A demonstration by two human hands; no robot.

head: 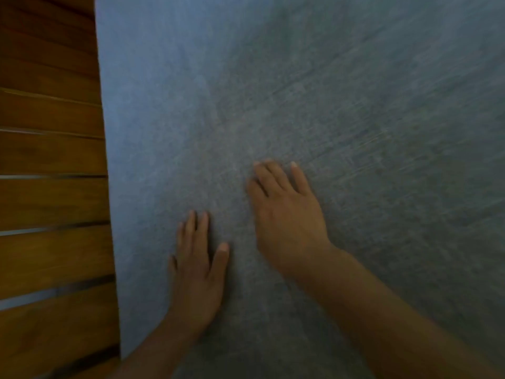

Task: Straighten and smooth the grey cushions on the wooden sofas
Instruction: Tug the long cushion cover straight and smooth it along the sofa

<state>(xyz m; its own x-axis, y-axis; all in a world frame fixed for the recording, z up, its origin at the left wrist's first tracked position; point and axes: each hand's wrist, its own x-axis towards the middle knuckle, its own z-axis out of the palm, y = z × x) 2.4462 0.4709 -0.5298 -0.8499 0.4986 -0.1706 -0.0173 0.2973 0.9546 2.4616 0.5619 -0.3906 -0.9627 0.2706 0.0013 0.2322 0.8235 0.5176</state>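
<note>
Two bare hands lie flat on a broad grey fabric cushion [300,91] that fills most of the head view, from twelve o'clock round to six o'clock. The cushion's cloth has a fine woven grain, paler and bluish toward its left edge and darker toward three o'clock; much of it is smeared by motion blur.

The left hand [198,269] sits at about seven o'clock from the centre, palm down, close to the cushion's left edge but not over it. Its fingers [191,228] are straight and held close together, pointing toward twelve o'clock, while the thumb stands out to the right. The forearm runs off toward six o'clock.

The right hand [287,214] lies just beside it, higher and toward the centre, also palm down on the cloth. Its fingers [299,176] are straight and slightly spread, pointing toward eleven o'clock. Neither hand curls round or pinches the fabric; both only rest on it. The hands are near each other but apart, with a strip of grey cloth between them. The right forearm stretches away to five o'clock.

Along nine o'clock, beside the cushion's straight left edge, run the brown wooden slats [52,201] of the sofa, laid side by side with narrow gaps between them.
</note>
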